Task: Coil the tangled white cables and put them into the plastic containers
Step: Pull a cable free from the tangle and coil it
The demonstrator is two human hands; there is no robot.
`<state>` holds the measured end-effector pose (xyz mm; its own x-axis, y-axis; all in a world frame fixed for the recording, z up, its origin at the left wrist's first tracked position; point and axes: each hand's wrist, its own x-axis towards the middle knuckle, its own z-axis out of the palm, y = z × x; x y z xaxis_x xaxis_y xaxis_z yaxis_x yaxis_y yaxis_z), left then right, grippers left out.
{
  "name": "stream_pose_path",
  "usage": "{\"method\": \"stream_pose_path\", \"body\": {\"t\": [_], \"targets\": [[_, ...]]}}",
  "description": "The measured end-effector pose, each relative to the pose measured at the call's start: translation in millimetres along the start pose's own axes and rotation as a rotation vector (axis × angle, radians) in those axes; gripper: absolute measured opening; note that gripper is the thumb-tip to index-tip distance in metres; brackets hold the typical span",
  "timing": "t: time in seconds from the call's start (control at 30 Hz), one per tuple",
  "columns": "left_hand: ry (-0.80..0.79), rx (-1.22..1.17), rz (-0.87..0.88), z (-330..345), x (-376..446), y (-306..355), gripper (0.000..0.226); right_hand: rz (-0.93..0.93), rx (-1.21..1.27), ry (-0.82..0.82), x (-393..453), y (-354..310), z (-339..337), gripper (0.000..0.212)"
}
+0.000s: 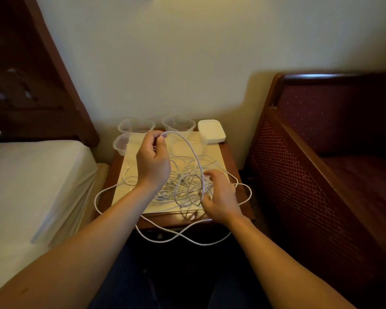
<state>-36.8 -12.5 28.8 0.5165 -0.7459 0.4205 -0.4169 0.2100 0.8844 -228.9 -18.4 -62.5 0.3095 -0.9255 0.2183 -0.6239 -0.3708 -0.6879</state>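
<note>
Two hands are in the mess right now. Your left hand (153, 160) is raised over the back half of the counter (233, 216), fingers curled, pinching a loop of white cable (188, 144) between thumb and fingertips. That loop arcs up and over, then drops down to your right hand (220, 195), which sits low at the near right side of the pile with its fingers curled into the strands (looks like it's gripping a few of them, though the exact ones are hard to pick out).

The tangled cables (183, 186) are heaped on a pale board (125, 190) lying on the counter, and a couple of long loops spill off the front edge and hang toward your lap. One plug end lies on the board just left of your left wrist.

Clear plastic containers (136, 126) stand along the back edge against the wall, one more sits at the back left corner, and a white lidded box (211, 131) is at the back right. Bed to your left, dark red chair to your right.
</note>
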Motion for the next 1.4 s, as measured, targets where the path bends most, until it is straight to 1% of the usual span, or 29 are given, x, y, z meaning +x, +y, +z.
{"method": "stream_pose_path", "body": {"t": [0.07, 0.17, 0.23, 0.27, 0.3, 0.37, 0.5, 0.57, 0.67, 0.73, 0.8, 0.87, 0.9, 0.93, 1.0, 1.03, 1.1, 1.13, 1.17, 1.23, 1.33, 1.4], "targets": [[0.025, 0.010, -0.016, -1.3, 1.4, 2.2, 0.021, -0.052, 0.075, 0.010, -6.4, 1.1, 2.5, 0.039], [0.108, 0.002, -0.070, -7.3, 12.5, 2.7, 0.020, -0.066, 0.177, -0.034, -15.3, 4.3, 5.2, 0.036], [0.149, -0.010, -0.102, -12.5, 17.7, 2.7, 0.019, -0.094, 0.155, -0.068, -20.9, 6.1, 7.6, 0.023], [0.154, -0.005, -0.105, -14.3, 18.7, 2.1, 0.019, -0.126, 0.126, -0.052, -22.7, 7.1, 8.8, 0.015], [0.150, 0.005, -0.101, -15.6, 18.6, 1.6, 0.019, -0.158, 0.097, -0.016, -22.8, 6.8, 8.8, 0.011], [0.120, 0.035, -0.082, -16.9, 15.4, -2.6, 0.015, -0.186, 0.109, 0.079, -16.9, 0.1, 4.2, 0.011], [0.029, 0.069, -0.075, -19.5, 5.5, -9.1, 0.018, -0.100, 0.331, 0.284, 7.6, -33.4, -24.4, 0.011], [-0.013, 0.096, -0.067, -21.7, 2.1, -9.0, 0.017, -0.059, 0.452, 0.343, 22.5, -53.1, -43.9, 0.015], [-0.066, 0.163, 0.001, -27.1, 4.6, -5.8, 0.023, -0.089, 0.570, 0.451, 41.8, -78.3, -73.7, 0.018], [-0.082, 0.185, 0.021, -30.2, 11.0, 0.8, 0.030, -0.082, 0.596, 0.473, 48.9, -87.5, -86.0, 0.018], [-0.033, 0.082, -0.055, -30.7, 20.9, 11.0, 0.036, -0.022, 0.523, 0.419, 48.3, -88.8, -86.7, 0.018], [0.022, -0.039, -0.150, -29.7, 32.2, 23.8, 0.038, 0.085, 0.428, 0.263, 44.5, -85.8, -75.7, 0.017], [0.006, -0.104, -0.191, -30.4, 36.3, 31.2, 0.036, 0.152, 0.415, 0.161, 42.6, -84.0, -68.6, 0.016], [-0.039, -0.194, -0.222, -31.1, 40.4, 37.8, 0.031, 0.212, 0.439, 0.066, 41.1, -83.1, -62.0, 0.013], [-0.209, -0.322, -0.242, -34.6, 46.4, 49.0, 0.011, 0.272, 0.535, -0.050, 39.7, -81.7, -52.1, 0.009], [-0.311, -0.310, -0.232, -36.8, 47.3, 54.9, 0.014, 0.264, 0.544, -0.073, 39.7, -82.9, -50.0, 0.009], [-0.485, -0.191, -0.178, -40.0, 46.2, 62.2, 0.024, 0.231, 0.513, -0.090, 40.3, -86.8, -49.3, 0.027], [-0.536, -0.136, -0.146, -40.7, 45.3, 64.9, 0.030, 0.210, 0.510, -0.083, 41.1, -88.6, -49.6, 0.031], [-0.569, -0.104, -0.119, -40.6, 44.5, 66.4, 0.033, 0.185, 0.520, -0.069, 42.2, -90.4, -50.4, 0.032], [-0.605, -0.100, -0.104, -39.5, 42.1, 67.6, 0.032, 0.128, 0.533, -0.081, 44.9, -94.6, -50.9, 0.035], [-0.641, -0.183, -0.114, -34.0, 38.4, 70.1, 0.026, 0.067, 0.476, -0.148, 49.9, -97.9, -40.8, 0.050], [-0.653, -0.263, -0.117, -27.7, 35.7, 75.7, 0.025, 0.080, 0.441, -0.157, 52.5, -99.0, -30.5, 0.044]]}}
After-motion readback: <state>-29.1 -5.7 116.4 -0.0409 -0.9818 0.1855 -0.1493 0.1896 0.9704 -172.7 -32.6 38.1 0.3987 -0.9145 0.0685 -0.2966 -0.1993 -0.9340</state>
